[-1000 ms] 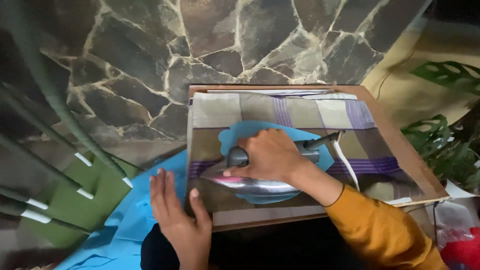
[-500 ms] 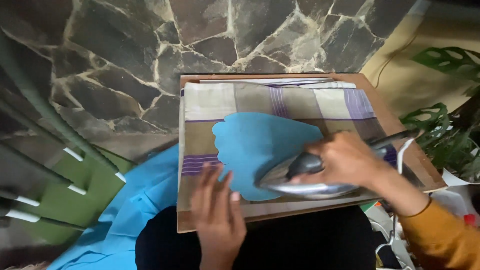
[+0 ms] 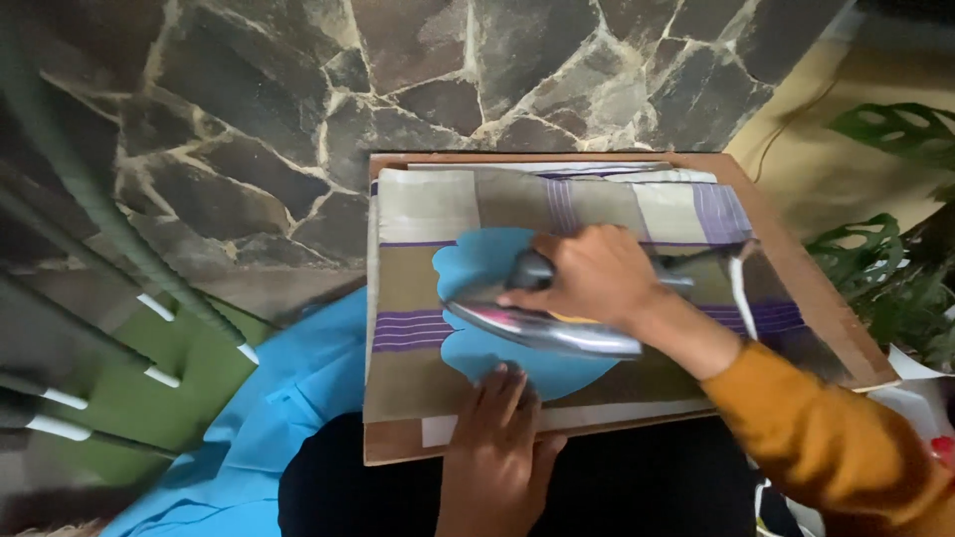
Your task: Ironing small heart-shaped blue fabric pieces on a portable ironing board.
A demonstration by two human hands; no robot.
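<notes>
Covering a wooden board (image 3: 796, 288), the striped cloth (image 3: 428, 214) carries a smooth blue fabric piece (image 3: 477, 264). On that fabric, the right hand (image 3: 592, 273) grips an iron (image 3: 542, 328), seemingly metal. Nearer the board's front edge, the left hand (image 3: 497, 438) presses flat, fingers spread, onto the fabric.

The right hand (image 3: 597, 278) hides the iron (image 3: 542, 323) handle. The blue garment (image 3: 298, 398) runs off the bottom edge, and the iron itself is motion-blurred.
</notes>
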